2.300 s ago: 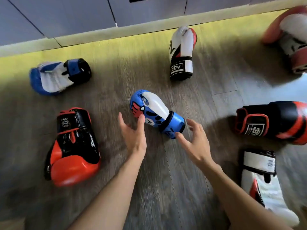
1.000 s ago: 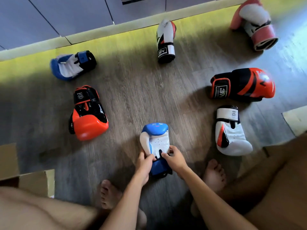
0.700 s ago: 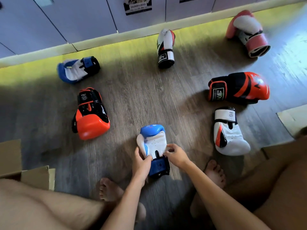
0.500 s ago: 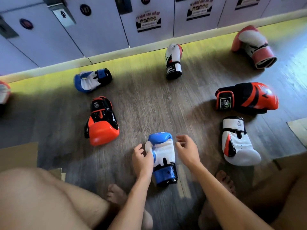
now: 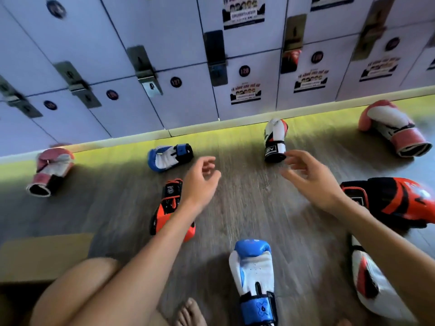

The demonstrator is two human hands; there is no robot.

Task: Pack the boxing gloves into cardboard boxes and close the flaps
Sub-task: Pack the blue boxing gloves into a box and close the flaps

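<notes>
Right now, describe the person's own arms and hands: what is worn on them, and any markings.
Both forearms are bare right up to the frame's lower edge; no sleeve shows. The left hand and the right hand wear no gloves. No watch, bracelet or wrap shows at either wrist, and no ring is visible, though motion blur softens the fingers. No tattoos or other markings can be made out.

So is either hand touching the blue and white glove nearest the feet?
Apart. The head view shows the left hand and right hand raised with bare floor between them and the blue and white glove.
</notes>
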